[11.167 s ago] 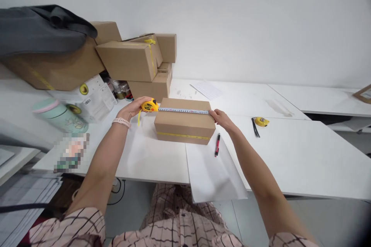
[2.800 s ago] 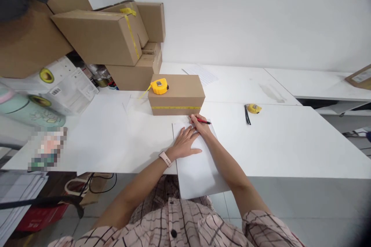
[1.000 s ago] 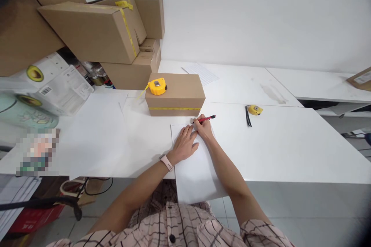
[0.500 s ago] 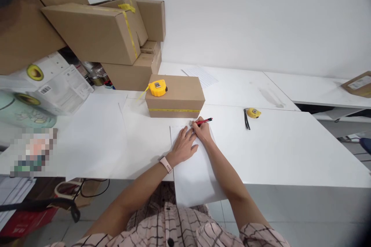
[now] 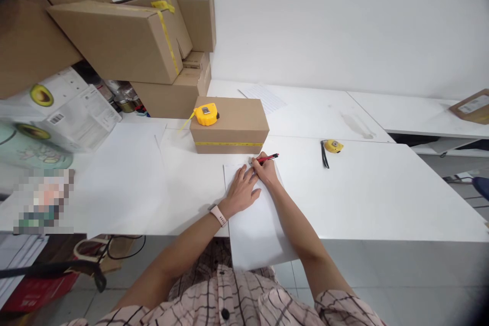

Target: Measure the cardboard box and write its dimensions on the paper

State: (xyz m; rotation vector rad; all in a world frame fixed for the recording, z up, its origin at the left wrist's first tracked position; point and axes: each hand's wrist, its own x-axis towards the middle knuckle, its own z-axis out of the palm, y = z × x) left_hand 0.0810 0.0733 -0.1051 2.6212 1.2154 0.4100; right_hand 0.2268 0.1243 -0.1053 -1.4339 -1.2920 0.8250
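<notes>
A white sheet of paper [image 5: 255, 239] lies on the white table and hangs over its front edge. My left hand [image 5: 242, 191] rests flat on the upper part of the sheet, fingers spread, with a pink watch band at the wrist. Close beside it, my right hand [image 5: 265, 169] grips a red pen [image 5: 269, 158] with a black end, its tip near the sheet's top edge. Just beyond the paper stands a closed cardboard box [image 5: 231, 127] with a yellow band along its front. A yellow tape measure [image 5: 206, 114] sits on the box's left end.
Another tape measure [image 5: 333, 146] with a black strap lies to the right. Stacked cardboard boxes [image 5: 114, 46] fill the back left, near an avocado-printed carton [image 5: 72, 112]. Blank white paper [image 5: 126, 183] covers the table's left side. A lined sheet [image 5: 263, 98] lies behind the box.
The whole view has shifted slightly. The right hand's pen has barely moved, and the left hand stays in place on the sheet.
</notes>
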